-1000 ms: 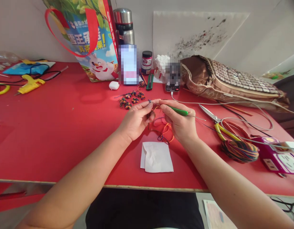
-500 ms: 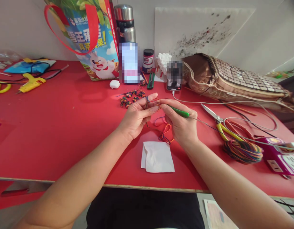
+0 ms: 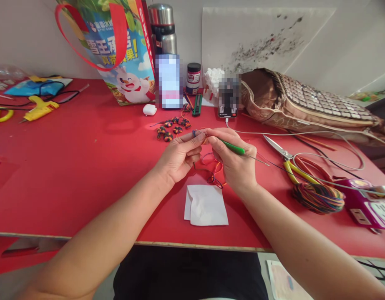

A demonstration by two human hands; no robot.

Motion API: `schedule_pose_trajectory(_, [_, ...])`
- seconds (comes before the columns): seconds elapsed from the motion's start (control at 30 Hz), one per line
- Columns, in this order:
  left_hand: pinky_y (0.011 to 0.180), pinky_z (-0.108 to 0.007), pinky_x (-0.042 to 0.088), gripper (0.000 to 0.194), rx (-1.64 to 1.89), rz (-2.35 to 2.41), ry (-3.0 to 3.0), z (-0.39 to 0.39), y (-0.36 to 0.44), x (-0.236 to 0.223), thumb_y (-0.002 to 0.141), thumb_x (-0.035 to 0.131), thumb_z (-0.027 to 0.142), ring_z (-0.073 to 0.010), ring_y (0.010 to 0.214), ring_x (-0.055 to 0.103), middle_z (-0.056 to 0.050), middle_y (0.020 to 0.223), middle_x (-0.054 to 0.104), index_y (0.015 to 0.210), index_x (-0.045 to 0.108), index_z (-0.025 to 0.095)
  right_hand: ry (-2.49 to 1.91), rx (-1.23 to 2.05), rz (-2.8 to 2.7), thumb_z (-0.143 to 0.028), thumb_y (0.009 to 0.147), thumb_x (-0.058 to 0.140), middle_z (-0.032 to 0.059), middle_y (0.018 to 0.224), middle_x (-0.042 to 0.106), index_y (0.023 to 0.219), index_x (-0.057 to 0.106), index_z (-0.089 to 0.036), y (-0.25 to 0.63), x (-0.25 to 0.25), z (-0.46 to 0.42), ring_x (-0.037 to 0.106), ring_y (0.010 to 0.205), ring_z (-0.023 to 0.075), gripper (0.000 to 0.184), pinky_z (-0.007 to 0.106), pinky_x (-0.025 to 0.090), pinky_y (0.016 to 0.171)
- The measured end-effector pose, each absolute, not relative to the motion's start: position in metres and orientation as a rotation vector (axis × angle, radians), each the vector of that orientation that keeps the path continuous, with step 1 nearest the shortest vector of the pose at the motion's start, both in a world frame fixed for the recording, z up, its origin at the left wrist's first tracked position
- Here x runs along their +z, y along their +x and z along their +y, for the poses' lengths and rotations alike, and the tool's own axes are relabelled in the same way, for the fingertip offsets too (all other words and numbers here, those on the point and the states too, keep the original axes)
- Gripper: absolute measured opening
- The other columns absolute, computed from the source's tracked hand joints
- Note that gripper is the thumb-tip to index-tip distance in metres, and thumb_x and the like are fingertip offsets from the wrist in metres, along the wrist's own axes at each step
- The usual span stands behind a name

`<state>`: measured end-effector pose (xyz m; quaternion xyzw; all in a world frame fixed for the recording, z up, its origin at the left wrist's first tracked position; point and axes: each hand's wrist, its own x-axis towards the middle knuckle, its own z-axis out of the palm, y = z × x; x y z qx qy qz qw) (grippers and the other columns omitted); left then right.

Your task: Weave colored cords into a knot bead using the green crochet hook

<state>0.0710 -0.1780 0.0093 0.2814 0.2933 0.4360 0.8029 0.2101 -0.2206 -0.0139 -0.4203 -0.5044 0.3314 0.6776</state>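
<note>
Multicoloured yarn (image 3: 195, 133) is wound about the index finger of the left hand (image 3: 179, 157), which, outstretched half a second ago, is now folded in. Yarn appears to be pinched between its thumb and fingertips, seemingly brought closer to the green-handled crochet hook (image 3: 233, 147), pinched in the right hand (image 3: 237, 162). Beyond, small crocheted pieces (image 3: 177, 130) are clustered on the red table (image 3: 117, 179).

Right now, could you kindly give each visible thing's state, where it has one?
Left hand: holding yarn
Right hand: gripping green-handled hook
Yarn ball: wound
Scissors: blades closed
White tissue: folded
Earbud case: shut
Left phone: screen lit
Right phone: plugged in
Jar: capped
Flask: capped
</note>
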Motion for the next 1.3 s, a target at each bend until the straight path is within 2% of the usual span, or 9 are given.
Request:
schedule_pose_trajectory(0.2, [0.039, -0.012, 0.021, 0.01, 0.971, 0.696, 0.594, -0.179, 0.072, 0.015, 0.079, 0.088, 0.011, 0.0015, 0.044, 0.031, 0.003, 0.062, 0.06, 0.074, 0.079, 0.011, -0.952, 0.653, -1.214, -0.022, 0.088, 0.082, 0.0032, 0.106, 0.068, 0.109, 0.085, -0.034, 0.213, -0.015, -0.22, 0.067, 0.093, 0.0176, 0.025, 0.033, 0.06, 0.074])
schedule_pose_trajectory(0.37, [0.04, -0.011, 0.026, 0.012, 1.038, 0.721, 0.526, -0.177, 0.073, 0.018, 0.088, 0.079, 0.007, 0.0016, 0.044, 0.033, 0.0, 0.065, 0.065, 0.076, 0.08, 0.01, -1.033, 1.126, -1.122, -0.039, 0.076, 0.093, 0.0033, 0.111, 0.072, 0.138, 0.065, -0.033, 0.209, -0.018, -0.217, 0.055, 0.053, 0.008, 0.069, 0.026, 0.047, 0.042])
schedule_pose_trajectory(0.47, [0.039, -0.011, 0.025, 0.013, 1.076, 0.708, 0.517, -0.176, 0.072, 0.021, 0.089, 0.078, 0.008, 0.0014, 0.044, 0.034, 0.0, 0.064, 0.063, 0.076, 0.079, 0.01, -1.08, 1.505, -1.208, -0.051, 0.074, 0.092, -0.001, 0.077, 0.07, 0.111, 0.069, -0.021, 0.204, -0.017, -0.218, 0.052, 0.044, 0.0087, 0.052, 0.023, 0.039, 0.036])
schedule_pose_trajectory(0.6, [0.039, -0.012, 0.025, 0.012, 1.089, 0.691, 0.524, -0.175, 0.069, 0.025, 0.088, 0.079, 0.007, 0.0014, 0.044, 0.034, 0.0, 0.065, 0.064, 0.077, 0.079, 0.01, -1.122, 1.423, -1.33, -0.058, 0.087, 0.075, -0.0065, 0.054, 0.054, 0.084, 0.066, -0.019, 0.204, -0.016, -0.221, 0.042, 0.039, 0.0073, 0.04, 0.022, 0.031, 0.038])
schedule_pose_trajectory(0.77, [0.04, -0.011, 0.025, 0.013, 1.122, 0.679, 0.537, -0.173, 0.063, 0.031, 0.089, 0.078, 0.006, 0.0016, 0.045, 0.035, 0.0, 0.065, 0.065, 0.077, 0.079, 0.011, -1.153, 1.051, -1.787, -0.032, 0.094, 0.067, -0.0024, 0.06, 0.06, 0.073, 0.07, -0.018, 0.21, -0.019, -0.222, 0.046, 0.055, 0.0096, 0.026, 0.025, 0.036, 0.054])
schedule_pose_trajectory(0.93, [0.039, -0.012, 0.024, 0.009, 1.116, 0.676, 0.581, -0.172, 0.058, 0.033, 0.086, 0.081, 0.006, 0.0011, 0.045, 0.035, -0.002, 0.065, 0.066, 0.077, 0.08, 0.01, -1.2, 1.056, -2.008, -0.026, 0.096, 0.068, -0.0023, 0.06, 0.062, 0.069, 0.07, -0.017, 0.211, -0.019, -0.225, 0.049, 0.056, 0.0096, 0.028, 0.026, 0.036, 0.058])
schedule_pose_trajectory(1.07, [0.04, -0.012, 0.022, 0.008, 1.114, 0.67, 0.66, -0.172, 0.058, 0.03, 0.081, 0.085, 0.009, 0.0013, 0.045, 0.032, -0.002, 0.063, 0.064, 0.074, 0.081, 0.01, -1.114, 1.147, -1.695, -0.044, 0.092, 0.077, 0.0004, 0.081, 0.071, 0.101, 0.078, -0.021, 0.217, -0.015, -0.223, 0.056, 0.058, 0.0106, 0.025, 0.025, 0.044, 0.055])
schedule_pose_trajectory(1.2, [0.042, -0.013, 0.022, 0.01, 1.087, 0.645, 0.732, -0.175, 0.06, 0.024, 0.075, 0.091, 0.016, 0.0008, 0.046, 0.032, -0.003, 0.063, 0.066, 0.076, 0.083, 0.011, -1.004, 0.994, -1.379, -0.05, 0.077, 0.092, 0.0033, 0.109, 0.068, 0.138, 0.064, -0.032, 0.223, -0.011, -0.222, 0.06, 0.064, 0.0119, 0.069, 0.029, 0.055, 0.057])
schedule_pose_trajectory(1.3, [0.043, -0.016, 0.025, 0.014, 1.051, 0.625, 0.798, -0.178, 0.062, 0.02, 0.072, 0.094, 0.021, -0.0011, 0.048, 0.037, -0.004, 0.064, 0.068, 0.078, 0.084, 0.012, -0.966, 0.727, -1.397, -0.038, 0.091, 0.082, 0.0017, 0.096, 0.067, 0.132, 0.068, -0.031, 0.222, -0.007, -0.227, 0.063, 0.07, 0.0146, 0.044, 0.032, 0.058, 0.064])
